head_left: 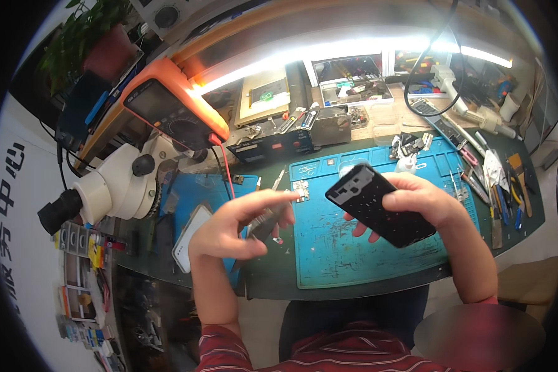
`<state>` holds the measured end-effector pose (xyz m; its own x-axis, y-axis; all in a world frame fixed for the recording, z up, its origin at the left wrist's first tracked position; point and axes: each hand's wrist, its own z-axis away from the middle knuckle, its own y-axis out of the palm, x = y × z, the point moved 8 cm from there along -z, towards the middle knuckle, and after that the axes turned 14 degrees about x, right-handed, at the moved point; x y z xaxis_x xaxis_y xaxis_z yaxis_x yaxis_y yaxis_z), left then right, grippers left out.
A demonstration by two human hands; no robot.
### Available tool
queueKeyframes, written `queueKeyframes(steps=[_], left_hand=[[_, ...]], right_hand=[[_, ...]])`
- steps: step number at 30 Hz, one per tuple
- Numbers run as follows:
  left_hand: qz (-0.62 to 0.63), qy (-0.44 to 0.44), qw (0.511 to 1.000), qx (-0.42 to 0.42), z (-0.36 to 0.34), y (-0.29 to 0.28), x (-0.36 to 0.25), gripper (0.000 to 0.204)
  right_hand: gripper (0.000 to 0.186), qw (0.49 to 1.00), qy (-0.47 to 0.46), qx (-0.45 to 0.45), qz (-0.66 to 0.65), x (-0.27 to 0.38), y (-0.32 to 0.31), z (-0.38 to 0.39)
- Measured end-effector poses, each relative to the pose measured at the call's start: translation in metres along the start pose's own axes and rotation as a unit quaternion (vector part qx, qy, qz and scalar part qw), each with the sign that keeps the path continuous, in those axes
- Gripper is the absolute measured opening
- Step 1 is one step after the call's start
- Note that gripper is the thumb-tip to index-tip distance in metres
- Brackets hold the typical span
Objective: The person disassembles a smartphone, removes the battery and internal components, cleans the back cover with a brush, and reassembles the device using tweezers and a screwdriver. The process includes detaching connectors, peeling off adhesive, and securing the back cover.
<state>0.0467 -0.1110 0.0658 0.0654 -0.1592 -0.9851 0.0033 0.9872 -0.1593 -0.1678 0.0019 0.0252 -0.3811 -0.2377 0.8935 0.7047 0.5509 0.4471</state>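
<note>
Black phone [385,222], centre right, was clamped in the right hand [423,203], thumb opposing fingers, to support it above the blue mat [328,263]; left hand [224,228] half-curled, contents indeterminate.

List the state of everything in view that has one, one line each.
Black rectangular phone part: held tilted in the right hand.
Bare right hand: closed on the black phone part.
Bare left hand: fingers curled, grip unclear.
Long white strip light: lit.
Orange-cased multimeter: display dark, red lead plugged in.
Blue rectangular mat: flat, scuffed.
</note>
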Motion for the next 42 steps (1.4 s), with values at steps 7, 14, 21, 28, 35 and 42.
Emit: queueKeyframes(steps=[7, 14, 21, 28, 35, 42], left_hand=[[0.212, 0.143, 0.955, -0.15, -0.005, -0.021, 0.01, 0.129], [0.264, 0.215, 0.928, -0.152, -0.01, -0.032, 0.018, 0.133], [0.183, 0.187, 0.948, -0.181, 0.0, -0.033, 0.016, 0.131], [0.037, 0.28, 0.828, -0.484, 0.115, -0.01, 0.006, 0.125], [-0.222, 0.174, 0.653, -0.703, 0.259, 0.063, 0.033, 0.11], [-0.344, 0.124, 0.606, -0.706, 0.229, 0.051, 0.05, 0.084]], right_hand=[[0.066, 0.974, -0.001, 0.007, -0.225, -0.026, 0.0, -0.007], [0.061, 0.973, 0.046, -0.017, -0.225, -0.036, -0.006, -0.005], [0.042, 0.955, 0.146, -0.245, -0.075, -0.043, -0.033, 0.016], [0.038, 0.946, 0.179, -0.071, 0.261, -0.027, -0.012, 0.006], [0.039, 0.804, 0.153, -0.119, 0.562, -0.026, 0.001, -0.002], [0.035, 0.795, 0.151, -0.13, 0.573, -0.023, 0.004, -0.003]])
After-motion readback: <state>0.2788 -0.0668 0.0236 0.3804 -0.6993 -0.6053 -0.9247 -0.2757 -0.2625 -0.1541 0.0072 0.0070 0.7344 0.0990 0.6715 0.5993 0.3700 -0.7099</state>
